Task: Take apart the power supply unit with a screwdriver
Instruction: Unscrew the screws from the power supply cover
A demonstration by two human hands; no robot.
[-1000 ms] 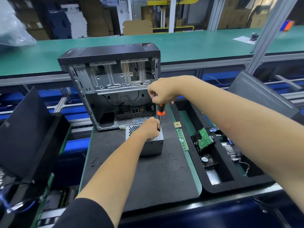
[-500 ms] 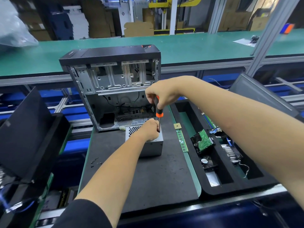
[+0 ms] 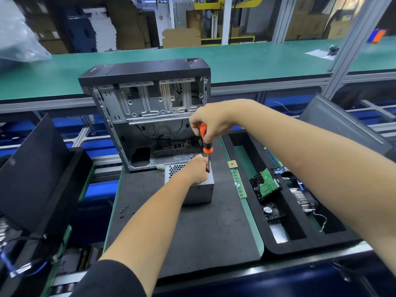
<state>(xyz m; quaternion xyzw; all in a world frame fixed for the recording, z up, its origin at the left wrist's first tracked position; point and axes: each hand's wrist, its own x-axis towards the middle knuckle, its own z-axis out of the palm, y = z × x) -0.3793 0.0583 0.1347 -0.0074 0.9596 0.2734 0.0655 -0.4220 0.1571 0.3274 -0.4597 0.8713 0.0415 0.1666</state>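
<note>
Head view: screwdriver held upright at the power supply unit

Head-camera view. The power supply unit (image 3: pixel 199 190) is shown on the dark mat (image 3: pixel 192 232), just in front of the open computer case (image 3: pixel 147 116). Its top is gripped by the left hand (image 3: pixel 198 168), fingers curled. The orange-and-black handle of the screwdriver (image 3: pixel 205 142) is enclosed by the right hand (image 3: pixel 209 121), the shaft nearly vertical and the tip set at the unit's top right corner. Compared with half a second earlier, both grips are unchanged. A memory stick (image 3: pixel 238 183) is seen to the unit's right.
</note>
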